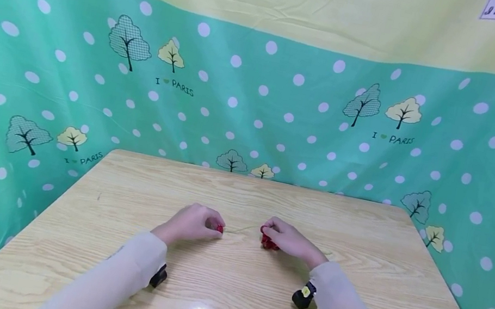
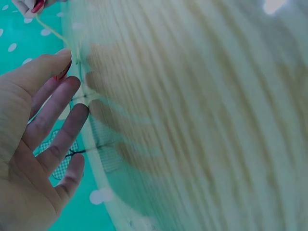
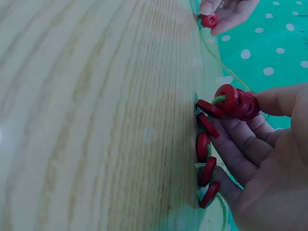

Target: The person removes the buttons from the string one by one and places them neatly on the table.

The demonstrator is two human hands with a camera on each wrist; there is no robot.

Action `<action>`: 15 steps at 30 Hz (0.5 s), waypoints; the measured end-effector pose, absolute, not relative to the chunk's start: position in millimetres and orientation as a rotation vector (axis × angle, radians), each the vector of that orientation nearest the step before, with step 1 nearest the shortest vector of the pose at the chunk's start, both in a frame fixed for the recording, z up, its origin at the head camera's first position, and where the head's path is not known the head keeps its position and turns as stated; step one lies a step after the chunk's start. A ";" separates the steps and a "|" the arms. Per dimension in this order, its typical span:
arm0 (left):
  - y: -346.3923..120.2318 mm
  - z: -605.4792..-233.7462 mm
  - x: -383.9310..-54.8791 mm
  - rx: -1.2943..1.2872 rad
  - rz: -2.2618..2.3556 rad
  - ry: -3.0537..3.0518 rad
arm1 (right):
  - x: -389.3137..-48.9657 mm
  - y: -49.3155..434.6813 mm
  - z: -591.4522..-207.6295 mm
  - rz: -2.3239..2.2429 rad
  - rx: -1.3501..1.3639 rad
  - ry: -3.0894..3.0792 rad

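Note:
My left hand pinches a small red button between thumb and fingertips, low over the table. In the left wrist view the other fingers spread loosely and mostly hide the button. A thin yellow-green string runs from there across to my right hand. The right thumb and fingers pinch a stack of red buttons threaded on that string. Several more threaded red buttons hang in a row below the stack, along the tabletop, and the string's tail trails off past the right wrist.
The light wood-grain table reaches back to a green curtain with white dots and printed trees. Each wrist carries a black camera, such as the one at the right sleeve. A bright reflection lies on the table's near part.

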State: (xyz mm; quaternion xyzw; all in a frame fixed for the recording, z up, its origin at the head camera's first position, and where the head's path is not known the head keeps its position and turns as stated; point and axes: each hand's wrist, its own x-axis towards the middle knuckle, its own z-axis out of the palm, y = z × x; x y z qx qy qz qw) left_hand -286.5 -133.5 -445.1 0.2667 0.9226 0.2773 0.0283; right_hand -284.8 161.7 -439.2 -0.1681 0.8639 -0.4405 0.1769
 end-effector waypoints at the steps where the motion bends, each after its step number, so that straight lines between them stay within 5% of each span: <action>1: -132.7 -444.8 -286.4 0.828 0.856 2.845 | -284.9 162.5 -439.6 -1.255 -0.472 2.443; 15: -124.2 -448.0 -290.4 0.790 0.790 2.841 | -284.0 167.7 -438.9 -1.407 -0.408 2.377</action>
